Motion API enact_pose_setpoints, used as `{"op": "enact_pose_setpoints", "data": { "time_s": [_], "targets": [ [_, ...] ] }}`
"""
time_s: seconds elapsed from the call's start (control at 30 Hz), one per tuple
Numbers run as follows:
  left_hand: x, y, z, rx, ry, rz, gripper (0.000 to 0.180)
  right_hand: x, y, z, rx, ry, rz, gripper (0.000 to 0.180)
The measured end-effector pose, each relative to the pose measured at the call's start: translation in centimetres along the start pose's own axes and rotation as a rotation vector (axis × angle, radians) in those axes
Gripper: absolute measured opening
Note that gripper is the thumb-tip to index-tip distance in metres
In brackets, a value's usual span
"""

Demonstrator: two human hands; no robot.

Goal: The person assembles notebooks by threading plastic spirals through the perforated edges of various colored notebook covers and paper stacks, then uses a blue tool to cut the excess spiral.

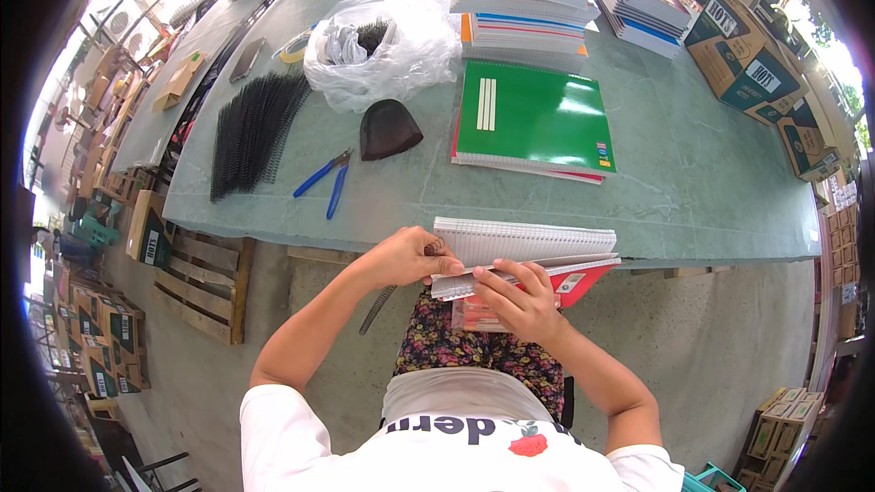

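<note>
Green-grey counter (711, 182), spread notebook (524, 244) at its six-o'clock edge

Our left hand (412, 257) pinches a dark wire coil (437, 247), fingers nearly together, at the notebook's nine-o'clock end. Our right hand (531, 303), fingers slightly parted, steadies the pages from six o'clock. The notebook's long axis runs nine to three; the left is nearer its coil end. Outward, blue-handled cutters (336, 193) lie toward ten, a green notebook (547, 123) toward one.

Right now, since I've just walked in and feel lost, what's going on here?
A person's left hand holds a dark spiral coil at the left end of an opened, red-covered notebook, and the right hand grips it. On the table lie blue-handled cutters, a bundle of black coils and a green-covered notebook.
</note>
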State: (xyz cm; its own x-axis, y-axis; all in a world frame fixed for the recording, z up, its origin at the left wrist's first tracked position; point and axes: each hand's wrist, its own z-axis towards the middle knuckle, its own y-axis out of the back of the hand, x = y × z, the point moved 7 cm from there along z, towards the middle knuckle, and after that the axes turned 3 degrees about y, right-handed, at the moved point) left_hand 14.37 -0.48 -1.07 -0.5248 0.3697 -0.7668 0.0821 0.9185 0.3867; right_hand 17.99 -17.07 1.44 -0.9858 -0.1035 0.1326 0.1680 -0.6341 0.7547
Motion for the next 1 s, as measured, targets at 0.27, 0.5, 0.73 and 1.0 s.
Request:
{"op": "enact_pose_setpoints", "data": {
  "time_s": [0.27, 0.5, 0.73, 1.0],
  "targets": [
    [0.6, 0.0, 0.8, 0.017, 0.041, -0.077, 0.031, -0.4, -0.2, 0.0, 0.001, 0.006, 0.005, 0.025],
    [0.6, 0.1, 0.8, 0.039, 0.071, -0.177, 0.027, -0.6, -0.4, 0.4, -0.003, -0.007, -0.009, 0.025],
    [1.1, 0.4, 1.6, -0.023, -0.01, -0.014, 0.026, -0.6, -0.6, 0.1, -0.027, 0.028, -0.026, 0.027],
    [-2.5, -0.2, -0.5, -0.139, -0.456, 0.218, 0.016, 0.0, -0.6, 2.1, 0.05, -0.111, 0.059, 0.027]
  ]
}}
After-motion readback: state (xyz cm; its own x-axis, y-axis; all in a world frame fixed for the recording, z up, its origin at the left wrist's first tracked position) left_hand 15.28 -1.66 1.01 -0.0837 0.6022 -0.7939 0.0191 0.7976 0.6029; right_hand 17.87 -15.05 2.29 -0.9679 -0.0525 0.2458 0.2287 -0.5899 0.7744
